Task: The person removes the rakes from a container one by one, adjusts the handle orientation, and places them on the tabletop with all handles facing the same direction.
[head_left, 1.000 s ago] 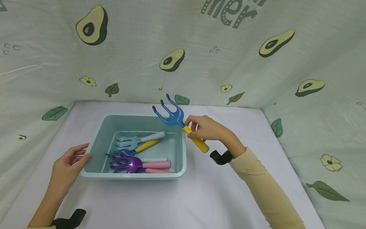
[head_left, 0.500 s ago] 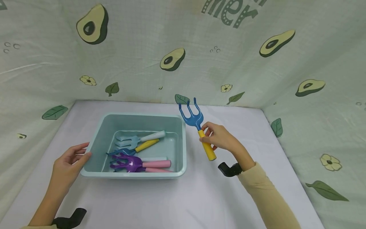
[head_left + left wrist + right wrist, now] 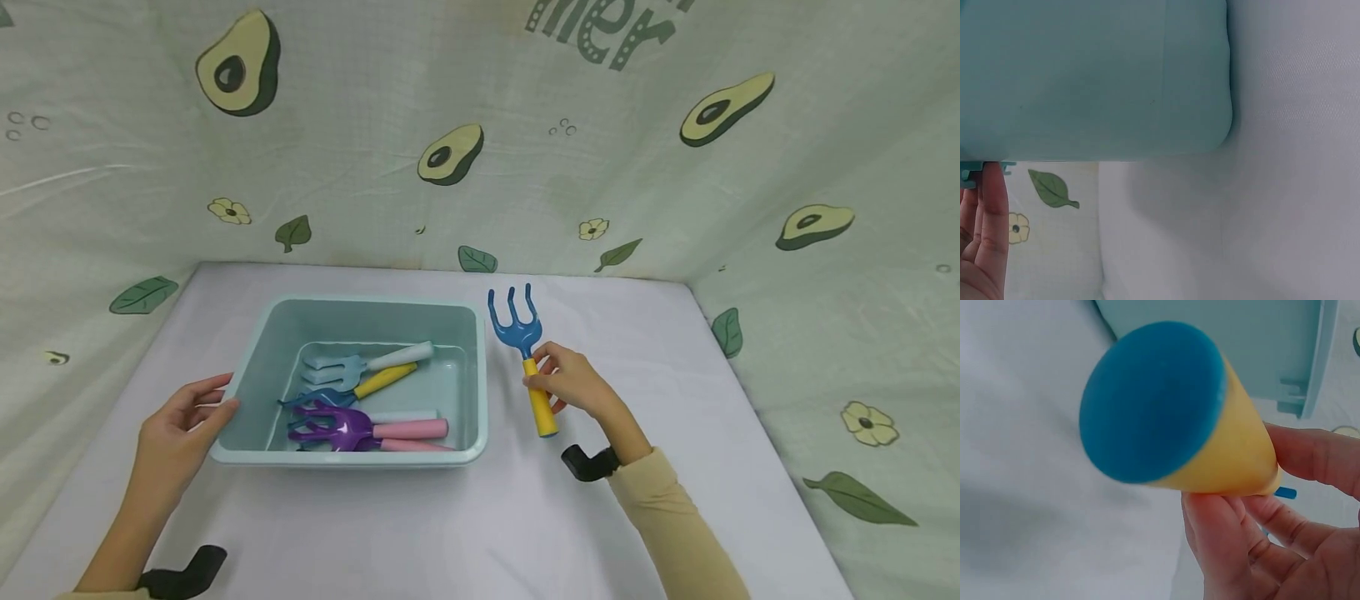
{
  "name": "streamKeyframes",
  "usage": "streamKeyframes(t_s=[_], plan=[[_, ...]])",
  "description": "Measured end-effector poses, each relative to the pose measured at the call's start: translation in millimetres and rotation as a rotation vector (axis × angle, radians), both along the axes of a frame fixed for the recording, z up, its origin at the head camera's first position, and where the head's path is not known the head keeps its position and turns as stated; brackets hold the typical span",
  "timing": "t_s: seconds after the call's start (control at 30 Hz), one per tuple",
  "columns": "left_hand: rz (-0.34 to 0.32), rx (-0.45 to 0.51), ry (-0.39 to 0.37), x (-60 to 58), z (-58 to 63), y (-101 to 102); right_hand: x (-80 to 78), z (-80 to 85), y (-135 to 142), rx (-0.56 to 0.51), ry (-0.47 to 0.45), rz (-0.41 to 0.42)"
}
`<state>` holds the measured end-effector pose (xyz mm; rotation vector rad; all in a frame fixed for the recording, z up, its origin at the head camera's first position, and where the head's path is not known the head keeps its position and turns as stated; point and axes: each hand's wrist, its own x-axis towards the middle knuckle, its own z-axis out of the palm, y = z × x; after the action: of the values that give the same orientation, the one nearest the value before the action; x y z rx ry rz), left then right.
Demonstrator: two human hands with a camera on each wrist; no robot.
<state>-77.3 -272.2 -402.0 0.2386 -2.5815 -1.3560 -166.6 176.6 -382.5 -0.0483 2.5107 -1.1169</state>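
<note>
- Straight into the pale teal rectangular plastic bin [image 3: 352, 460], left of centre: loaded with small hand forks, handles to the right, visible tines to the left.
- Far side of that heap: a light-blue fork with a pale handle [image 3: 341, 372]; just nearer, a blue fork with a yellow handle [image 3: 384, 382].
- Near side: a glossy purple fork with a pink handle [image 3: 352, 429], beside another pink handle [image 3: 416, 447] and a pale bluish handle [image 3: 408, 416], both partly hidden.
- Over to the right, outside the bin: in the right hand [image 3: 573, 377], pinched by its yellow handle, a blue three-tined fork [image 3: 519, 335], tines pointing far, apart from the right rim.
- On the left: left hand [image 3: 180, 429] at the left rim, thumb and fingertips touching; gripping or merely resting, cannot tell.
- Edges now: far rim close to the far edge of the white cloth-covered table [image 3: 525, 533]; wider room to the right and near.
</note>
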Motion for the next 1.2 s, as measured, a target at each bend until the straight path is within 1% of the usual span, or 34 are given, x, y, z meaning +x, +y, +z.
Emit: streamKeyframes(t_s=[0.23,0.37,0.7,0.93,1.2], plan=[[0.011,-0.007,-0.002,0.1,0.1,1,-1.8,-25.6,-2,0.018,-0.056,-0.058],[0.013,-0.012,0.0,0.1,-0.1,1,-2.7,-36.6,-4,0.011,-0.091,-0.094],[0.01,-0.007,-0.004,-0.4,0.7,1,-3.5,-56.1,-8,0.0,-0.151,-0.145],[0.011,-0.013,-0.002,-0.7,-0.5,1,-2.6,-68.6,-13,0.019,-0.161,-0.157],[0.011,-0.011,-0.004,-1.1,-1.9,0,-0.6,-76.4,-20,0.053,-0.152,-0.171]])
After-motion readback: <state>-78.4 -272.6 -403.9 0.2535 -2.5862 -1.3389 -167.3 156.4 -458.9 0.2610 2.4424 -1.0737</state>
